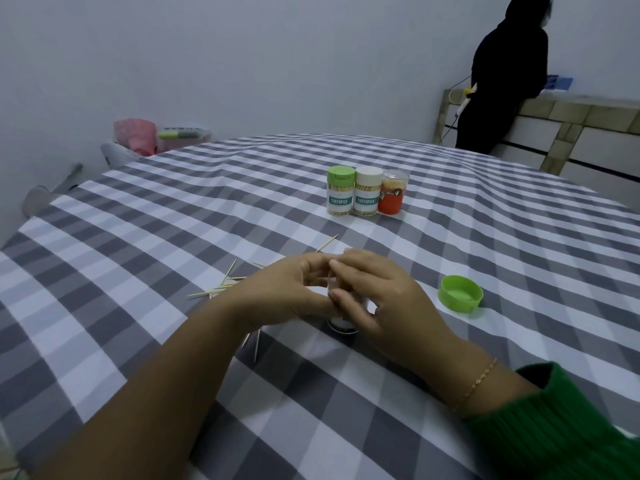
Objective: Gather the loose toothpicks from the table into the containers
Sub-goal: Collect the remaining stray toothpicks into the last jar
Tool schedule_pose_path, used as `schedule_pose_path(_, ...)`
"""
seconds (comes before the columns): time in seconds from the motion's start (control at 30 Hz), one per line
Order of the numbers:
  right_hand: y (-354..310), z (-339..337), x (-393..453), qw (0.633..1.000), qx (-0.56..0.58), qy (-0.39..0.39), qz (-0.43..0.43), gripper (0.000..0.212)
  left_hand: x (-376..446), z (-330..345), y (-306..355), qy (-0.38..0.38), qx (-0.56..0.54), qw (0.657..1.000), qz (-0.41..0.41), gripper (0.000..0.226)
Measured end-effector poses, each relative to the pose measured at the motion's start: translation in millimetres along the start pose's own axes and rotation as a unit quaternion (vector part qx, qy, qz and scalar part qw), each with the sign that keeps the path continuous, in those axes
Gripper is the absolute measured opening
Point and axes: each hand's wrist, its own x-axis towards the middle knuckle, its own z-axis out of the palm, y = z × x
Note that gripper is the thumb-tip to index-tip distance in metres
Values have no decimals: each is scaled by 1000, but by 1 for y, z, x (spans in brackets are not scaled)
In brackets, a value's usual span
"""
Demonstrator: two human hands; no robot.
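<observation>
Wooden toothpicks [221, 284] still lie loose on the checked desk [138, 216], so the gathering is not finished. A small fan of them sits just left of the left hand [277, 294], one more pokes out beyond the hands toward the far edge, and a couple lie under the left wrist, nearer the front edge.

Both hands meet over an open container [341, 325] standing on the desk near the front middle — only its dark base and a little of its clear wall show between the fingers. The right hand [374, 296] is curled around it; the left hand's fingers are bent in over its mouth, apparently feeding toothpicks in, though what they pinch is hidden. Its green cap [460, 293] lies upturned just to the right, toward the right edge.

Well beyond, toward the far edge, three containers [367, 195] stand touching in a row, full and capped — that part looks done.

Left, as I judge it: the scattered few, then the cap.
</observation>
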Motion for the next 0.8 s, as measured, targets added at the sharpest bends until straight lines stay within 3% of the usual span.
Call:
schedule_pose_path(0.17,3,2,-3,999,-35,7,-3,34,1,0,-2,54,41,998,7,43)
schedule_pose_path(0.27,4,0,-2,999,24,-21,41,35,3,-2,-4,67,52,996,0,46)
schedule_pose_path(0.43,-2,-3,-2,977,116,-102,149,70,-1,-11,-5,82,42,995,-25,44)
schedule_pose_path(0.57,-5,-4,-3,941,188,-159,230,88,-17,-26,-7,150,74,984,-65,27)
schedule_pose_path(0.67,-9,-5,-3,924,226,-173,256,91,-34,-40,-11,232,158,955,-101,13)
schedule_pose_path(0.73,-12,-4,-3,921,231,-178,258,91,-42,-44,-13,284,240,918,-138,45)
schedule_pose_path(0.8,-13,-3,-3,921,229,-177,258,91,-49,-42,-12,286,338,874,-200,71)
